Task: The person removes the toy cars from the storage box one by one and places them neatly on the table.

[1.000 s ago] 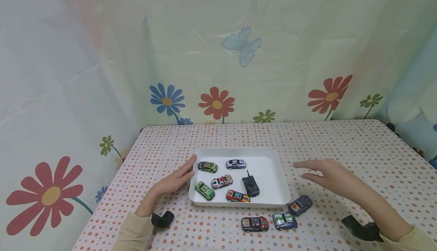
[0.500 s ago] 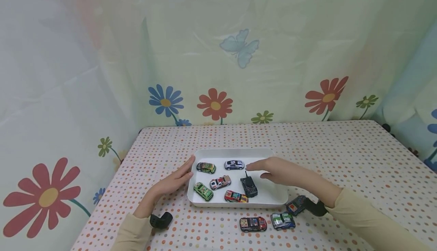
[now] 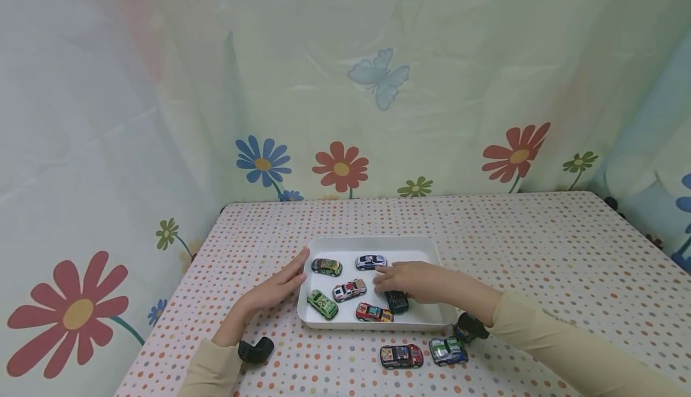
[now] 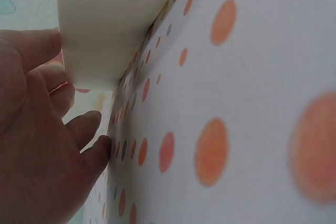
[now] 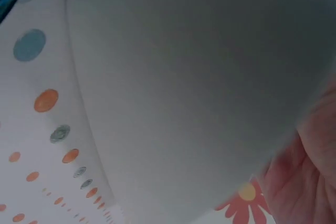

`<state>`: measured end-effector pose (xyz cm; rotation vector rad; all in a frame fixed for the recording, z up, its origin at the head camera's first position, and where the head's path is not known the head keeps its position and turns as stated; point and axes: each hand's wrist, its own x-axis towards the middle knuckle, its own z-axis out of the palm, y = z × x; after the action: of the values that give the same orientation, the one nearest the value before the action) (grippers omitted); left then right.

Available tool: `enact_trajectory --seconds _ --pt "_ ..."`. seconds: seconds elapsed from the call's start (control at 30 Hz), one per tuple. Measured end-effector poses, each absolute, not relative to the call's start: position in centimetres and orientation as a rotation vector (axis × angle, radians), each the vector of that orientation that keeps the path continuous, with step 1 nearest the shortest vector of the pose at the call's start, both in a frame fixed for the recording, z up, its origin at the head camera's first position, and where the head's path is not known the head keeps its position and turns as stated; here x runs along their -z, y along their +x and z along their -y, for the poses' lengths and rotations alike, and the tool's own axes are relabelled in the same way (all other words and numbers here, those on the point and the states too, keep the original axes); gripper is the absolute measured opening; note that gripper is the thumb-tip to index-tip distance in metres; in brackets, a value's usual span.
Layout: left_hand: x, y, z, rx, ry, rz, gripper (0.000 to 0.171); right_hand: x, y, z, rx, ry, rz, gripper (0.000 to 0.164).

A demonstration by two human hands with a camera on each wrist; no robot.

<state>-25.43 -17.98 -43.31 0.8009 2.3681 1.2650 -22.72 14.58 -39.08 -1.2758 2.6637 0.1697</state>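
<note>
A shallow white tray (image 3: 429, 316) lies on the dotted tabletop, holding several toy cars and a black toy tank (image 3: 397, 304). Over the tank's far part is my right hand (image 3: 418, 280), its fingers bent downward. The hand hides the barrel, and whether the fingers pinch the tank cannot be made out. Near the fingertips lies a white-and-blue toy car (image 3: 370, 262). My left hand (image 3: 275, 286), fingers extended, rests against the tray's left side; the left wrist view shows its fingertips on the tray's outer wall (image 4: 100, 30).
In the tray's left part are a dark green car (image 3: 326, 267), a bright green car (image 3: 322, 304), a white-and-red car (image 3: 349, 289) and a red-and-yellow car (image 3: 373, 312). Before the tray stand a black-and-red car (image 3: 401, 356) and a blue-and-green car (image 3: 448, 350); another car is partly hidden by the right wrist camera (image 3: 475, 327).
My right hand has come left from beside the tray, passed over its right wall and lowered onto the black tank. The left hand stays at the tray's side.
</note>
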Motion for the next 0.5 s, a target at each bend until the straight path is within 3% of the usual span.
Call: enact_trajectory --seconds 0.27,0.5 --pt "43.4 -25.4 18.0 -1.264 0.807 -2.374 0.056 39.1 -22.6 -15.5 -0.105 -1.300 -2.741 0.049" --pt "43.4 -25.5 18.0 -1.265 0.810 -2.368 0.057 39.1 -22.0 -16.8 0.091 -1.151 -2.762 0.039"
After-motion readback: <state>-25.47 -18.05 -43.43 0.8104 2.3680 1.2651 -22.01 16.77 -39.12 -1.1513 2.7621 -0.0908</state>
